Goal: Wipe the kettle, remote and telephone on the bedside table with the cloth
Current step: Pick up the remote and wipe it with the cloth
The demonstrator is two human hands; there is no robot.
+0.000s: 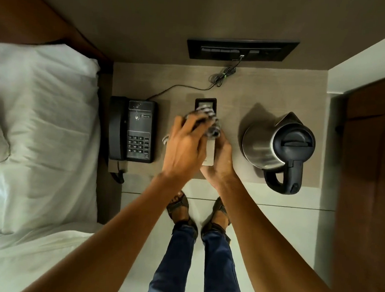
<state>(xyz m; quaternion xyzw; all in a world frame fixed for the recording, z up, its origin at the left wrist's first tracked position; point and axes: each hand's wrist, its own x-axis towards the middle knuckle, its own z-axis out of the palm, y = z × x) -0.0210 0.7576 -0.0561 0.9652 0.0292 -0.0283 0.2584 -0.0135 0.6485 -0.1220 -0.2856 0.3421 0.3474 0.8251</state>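
Note:
On the bedside table point(236, 89) a black and silver remote point(210, 152) lies in the middle, its far end with a small screen poking out past my hands. My left hand point(186, 145) presses a grey-and-white patterned cloth point(208, 122) onto the remote's upper half. My right hand point(221, 160) grips the remote's near end from the right. A black corded telephone point(132, 129) sits at the left, with pale specks on its top panel. A steel kettle point(278, 147) with a black lid and handle stands at the right.
The phone's cable point(221, 76) runs in a bundle to a black switch panel point(241, 49) on the wall. A bed with white pillows point(39, 103) lies close on the left. A dark wooden door point(371, 181) is at the right. My sandalled feet point(199, 211) stand on pale floor tiles.

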